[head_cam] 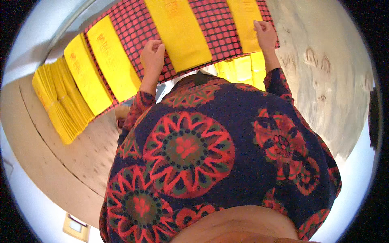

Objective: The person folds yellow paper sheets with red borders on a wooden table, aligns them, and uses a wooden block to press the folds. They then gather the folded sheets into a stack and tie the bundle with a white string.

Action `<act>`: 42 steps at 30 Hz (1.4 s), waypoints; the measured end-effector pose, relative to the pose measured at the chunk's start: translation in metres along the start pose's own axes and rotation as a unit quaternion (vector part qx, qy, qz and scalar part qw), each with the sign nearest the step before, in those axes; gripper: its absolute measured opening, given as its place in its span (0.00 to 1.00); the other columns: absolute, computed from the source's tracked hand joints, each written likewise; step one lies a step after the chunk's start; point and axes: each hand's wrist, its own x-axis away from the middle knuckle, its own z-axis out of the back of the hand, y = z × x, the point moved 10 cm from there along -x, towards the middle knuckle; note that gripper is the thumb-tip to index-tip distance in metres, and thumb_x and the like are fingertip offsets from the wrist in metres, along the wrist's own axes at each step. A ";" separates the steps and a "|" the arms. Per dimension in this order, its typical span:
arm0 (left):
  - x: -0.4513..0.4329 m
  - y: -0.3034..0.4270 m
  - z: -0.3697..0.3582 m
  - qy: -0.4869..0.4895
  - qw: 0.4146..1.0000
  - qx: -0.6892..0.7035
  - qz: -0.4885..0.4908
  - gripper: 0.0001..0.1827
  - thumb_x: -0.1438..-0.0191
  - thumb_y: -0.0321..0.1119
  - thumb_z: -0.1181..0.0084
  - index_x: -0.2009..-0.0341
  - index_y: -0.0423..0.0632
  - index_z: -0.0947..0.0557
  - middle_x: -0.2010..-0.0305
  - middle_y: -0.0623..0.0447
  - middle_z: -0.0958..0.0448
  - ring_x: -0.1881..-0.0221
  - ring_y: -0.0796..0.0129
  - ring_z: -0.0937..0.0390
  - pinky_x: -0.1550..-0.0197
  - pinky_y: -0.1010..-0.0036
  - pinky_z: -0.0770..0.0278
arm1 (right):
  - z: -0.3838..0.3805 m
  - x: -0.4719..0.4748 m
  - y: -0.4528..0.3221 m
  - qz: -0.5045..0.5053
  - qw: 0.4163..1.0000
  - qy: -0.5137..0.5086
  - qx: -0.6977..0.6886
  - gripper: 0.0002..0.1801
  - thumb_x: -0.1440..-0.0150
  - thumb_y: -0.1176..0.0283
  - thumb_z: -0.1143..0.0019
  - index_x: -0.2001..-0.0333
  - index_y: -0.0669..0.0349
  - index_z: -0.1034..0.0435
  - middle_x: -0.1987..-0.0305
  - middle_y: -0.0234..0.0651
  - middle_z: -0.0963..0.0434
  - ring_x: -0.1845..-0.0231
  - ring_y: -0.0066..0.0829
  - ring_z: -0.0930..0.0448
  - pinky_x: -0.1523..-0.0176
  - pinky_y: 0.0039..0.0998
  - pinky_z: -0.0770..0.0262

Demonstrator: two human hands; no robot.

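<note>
My left hand (pixel 153 56) is at the left edge of a long yellow printed sheet or flat bag (pixel 185 36), its fingertips close together by that edge. My right hand (pixel 266 32) rests over the right edge of another yellow printed piece (pixel 244 27); whether it pinches the edge is unclear. Both pieces lie on a red and black checked cloth (pixel 133 27). Farther left on the cloth lie two more yellow printed pieces, one nearer my left hand (pixel 114 59) and one beyond it (pixel 86 73). A thick bundle of folded yellow pieces (pixel 62 100) is tied round its middle at the cloth's left end.
More yellow pieces (pixel 243 70) show below the cloth's near edge, between my body and right forearm. A knotted wooden surface (pixel 319 76) stands at the right, and a brown wooden surface (pixel 82 155) curves along the left. A small framed object (pixel 76 227) is at the lower left.
</note>
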 end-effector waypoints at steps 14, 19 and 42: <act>0.031 0.138 -0.232 -0.409 0.897 0.112 -0.122 0.22 0.49 0.39 0.42 0.52 0.41 0.23 0.58 0.51 0.20 0.63 0.70 0.23 0.64 0.75 0.27 | -0.010 -0.029 0.138 -0.123 0.989 -0.079 -0.001 0.25 0.49 0.46 0.44 0.70 0.60 0.21 0.70 0.42 0.19 0.65 0.43 0.20 0.58 0.37 0.26; 0.032 0.136 -0.262 -0.472 0.840 0.266 0.019 0.20 0.47 0.37 0.46 0.51 0.40 0.23 0.60 0.57 0.23 0.68 0.80 0.33 0.72 0.80 0.37 | -0.021 -0.026 0.100 -0.108 0.980 -0.167 0.005 0.27 0.49 0.45 0.43 0.70 0.62 0.23 0.71 0.42 0.20 0.67 0.40 0.20 0.60 0.37 0.26; 0.015 0.106 -0.285 -0.392 0.718 0.489 0.303 0.21 0.38 0.39 0.54 0.45 0.40 0.30 0.44 0.46 0.27 0.45 0.58 0.27 0.41 0.62 0.30 | -0.048 0.006 0.026 -0.243 0.743 -0.416 -0.465 0.20 0.38 0.62 0.52 0.50 0.67 0.32 0.58 0.33 0.21 0.63 0.22 0.20 0.60 0.24 0.22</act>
